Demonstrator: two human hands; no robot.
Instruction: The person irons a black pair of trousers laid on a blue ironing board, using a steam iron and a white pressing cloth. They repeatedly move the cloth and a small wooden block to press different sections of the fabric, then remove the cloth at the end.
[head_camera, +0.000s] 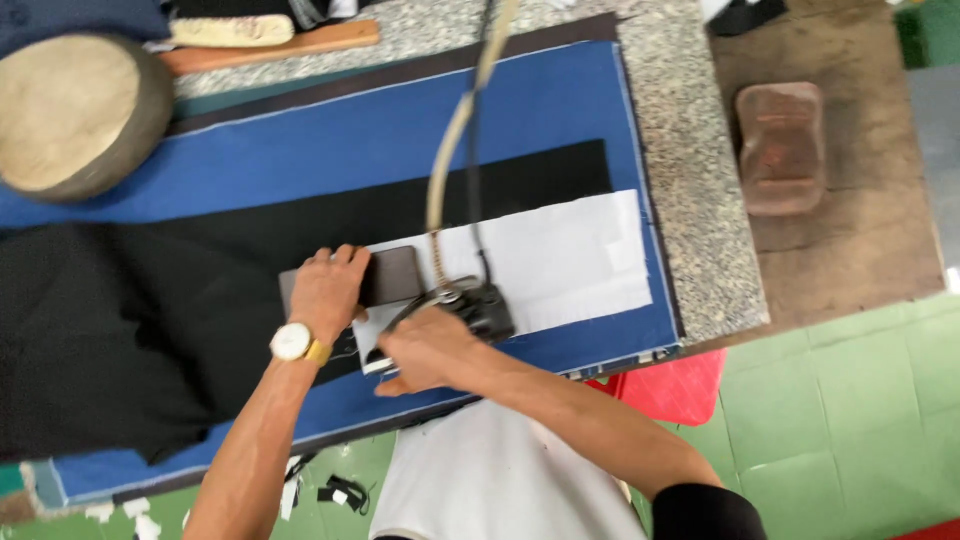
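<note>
My right hand (428, 350) grips the handle of a black pressing iron (480, 308) that rests on a white cloth piece (560, 262). A hose and cable (452, 140) rise from the iron toward the top of the view. My left hand (325, 290), with a wristwatch on the wrist, presses flat on a dark brown rectangular block (395, 275) lying at the white cloth's left end. Under both lies black fabric (130, 320) spread over a blue padded cover (330, 150).
A round wooden block (75, 115) sits at the back left beside a wooden brush (265, 40). The granite table edge (700, 200) runs on the right. A brownish iron rest (780, 148) lies on a wooden surface. A red stool (675, 385) stands below; scraps litter the green floor.
</note>
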